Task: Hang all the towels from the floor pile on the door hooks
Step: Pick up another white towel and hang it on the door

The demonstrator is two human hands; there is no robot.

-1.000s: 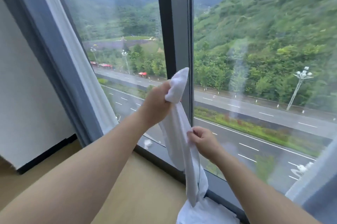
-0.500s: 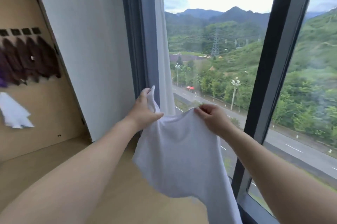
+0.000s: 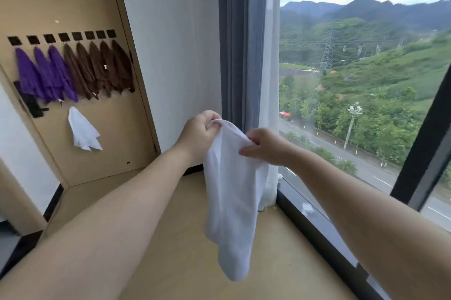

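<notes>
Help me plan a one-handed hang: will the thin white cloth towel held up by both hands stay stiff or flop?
Likely floppy: the thin white cloth towel droops down from where the left hand and right hand grip its top edge. Probably light, since those grips alone carry it.

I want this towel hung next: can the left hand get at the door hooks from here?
Probably not yet: the left hand holds the white towel well short of the black hooks. Nothing blocks the way; stepping closer should do.
</notes>
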